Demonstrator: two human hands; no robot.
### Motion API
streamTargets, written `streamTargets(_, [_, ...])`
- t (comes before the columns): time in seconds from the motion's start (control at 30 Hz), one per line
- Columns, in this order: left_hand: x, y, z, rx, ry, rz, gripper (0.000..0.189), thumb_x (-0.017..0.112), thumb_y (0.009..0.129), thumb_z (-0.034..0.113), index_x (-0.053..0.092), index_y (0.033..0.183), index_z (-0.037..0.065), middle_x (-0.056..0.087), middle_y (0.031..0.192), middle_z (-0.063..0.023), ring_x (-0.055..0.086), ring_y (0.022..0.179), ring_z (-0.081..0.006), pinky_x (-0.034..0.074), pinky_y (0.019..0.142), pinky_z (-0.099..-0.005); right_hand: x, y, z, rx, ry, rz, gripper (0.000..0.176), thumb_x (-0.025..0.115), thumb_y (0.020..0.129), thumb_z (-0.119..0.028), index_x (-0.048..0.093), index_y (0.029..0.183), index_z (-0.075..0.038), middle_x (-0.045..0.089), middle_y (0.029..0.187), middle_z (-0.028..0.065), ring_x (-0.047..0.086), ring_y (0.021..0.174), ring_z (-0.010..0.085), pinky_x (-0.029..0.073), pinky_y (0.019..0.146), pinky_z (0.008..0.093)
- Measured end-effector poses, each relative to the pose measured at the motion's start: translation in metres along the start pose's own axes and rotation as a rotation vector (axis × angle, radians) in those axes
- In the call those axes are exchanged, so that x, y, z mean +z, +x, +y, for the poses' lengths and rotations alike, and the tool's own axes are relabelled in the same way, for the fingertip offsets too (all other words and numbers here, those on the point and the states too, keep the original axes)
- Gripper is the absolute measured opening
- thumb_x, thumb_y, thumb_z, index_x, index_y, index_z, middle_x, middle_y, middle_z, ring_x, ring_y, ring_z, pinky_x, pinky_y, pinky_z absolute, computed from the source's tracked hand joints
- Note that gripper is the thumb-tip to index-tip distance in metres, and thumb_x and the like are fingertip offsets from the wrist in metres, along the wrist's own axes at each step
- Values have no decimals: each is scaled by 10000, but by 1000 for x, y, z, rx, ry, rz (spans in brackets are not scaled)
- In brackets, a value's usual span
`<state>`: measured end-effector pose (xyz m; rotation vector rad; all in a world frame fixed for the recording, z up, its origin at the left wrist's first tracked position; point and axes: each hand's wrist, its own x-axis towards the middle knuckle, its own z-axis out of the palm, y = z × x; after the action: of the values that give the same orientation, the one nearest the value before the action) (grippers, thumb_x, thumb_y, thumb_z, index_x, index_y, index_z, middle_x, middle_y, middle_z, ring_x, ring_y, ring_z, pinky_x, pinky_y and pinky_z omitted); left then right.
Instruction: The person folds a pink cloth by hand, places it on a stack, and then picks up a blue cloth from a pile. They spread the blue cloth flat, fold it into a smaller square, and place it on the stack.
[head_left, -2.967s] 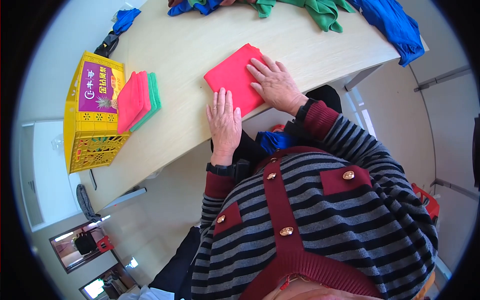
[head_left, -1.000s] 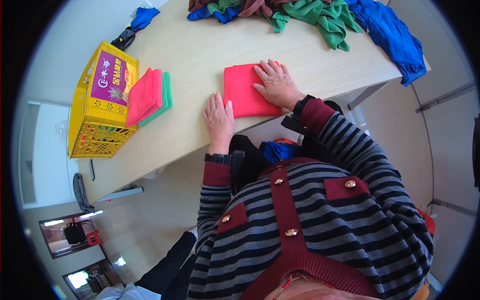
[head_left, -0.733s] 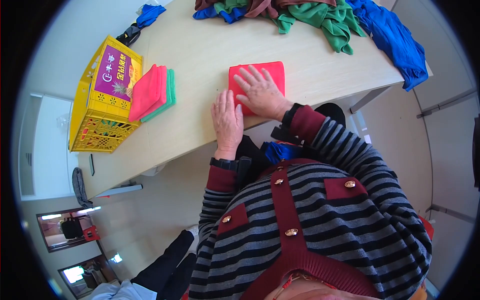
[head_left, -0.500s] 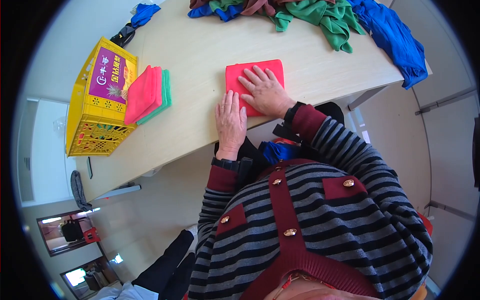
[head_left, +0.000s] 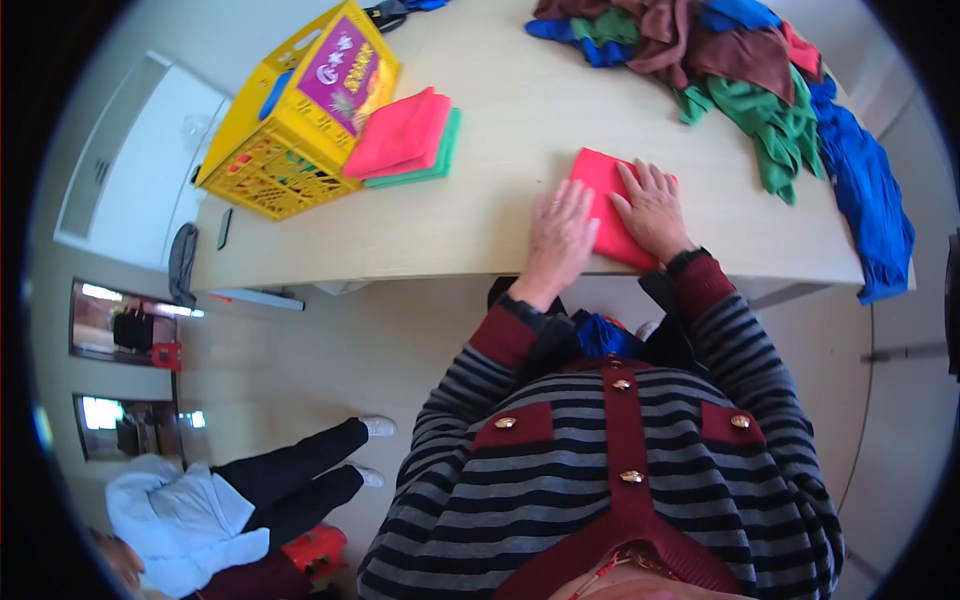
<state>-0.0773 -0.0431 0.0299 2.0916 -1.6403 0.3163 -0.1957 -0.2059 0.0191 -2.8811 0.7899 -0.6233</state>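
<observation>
On the table (head_left: 480, 215), close to its near edge, both hands lie flat and open, gripping nothing. The right hand (head_left: 652, 210) presses on the folded red cloth (head_left: 598, 178), fingers slightly spread. The left hand (head_left: 558, 238) lies alongside, fingers nearly together, seemingly overlapping the cloth's left edge. The cloth's long axis slants from the table's middle toward its near edge, rightward.

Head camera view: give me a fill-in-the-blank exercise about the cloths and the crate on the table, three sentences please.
1. The right hand lies flat on a folded ____ cloth.
2. The lowest layer of the folded stack is ____.
3. Beside that stack stands a ____ crate.
Missing words: red, green, yellow.
</observation>
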Motion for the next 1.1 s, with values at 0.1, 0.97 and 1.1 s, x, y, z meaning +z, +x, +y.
streamTargets(0.1, [3, 30, 10, 21, -68, -29, 596, 494, 1037, 410, 470, 1490, 23, 418, 1582, -157, 338, 1493, -314, 237, 1213, -520, 7, -3, -5, 20, -33, -5, 574, 497, 1001, -416, 492, 1476, -93, 467, 1514, 179, 402, 1407, 389, 284, 1177, 519])
streamTargets(0.97, [15, 5, 1, -29, -39, -16, 721, 516, 1005, 506, 393, 1529, 25, 356, 1607, -171, 309, 1499, -334, 227, 1205, -568, -15, -10, 6, 4, -62, -15, 614, 471, 1023, -444, 434, 1518, -83, 436, 1546, 180, 361, 1456, 383, 278, 1183, 546])
streamTargets(1.1, [4, -32, 16, 67, -45, 19, 667, 592, 984, 406, 431, 1502, 18, 400, 1575, -173, 346, 1479, -332, 237, 1202, -566, -4, -21, -28, -100, 68, -28, 612, 435, 1036, -473, 438, 1521, -100, 422, 1566, 165, 356, 1462, 381, 259, 1192, 553])
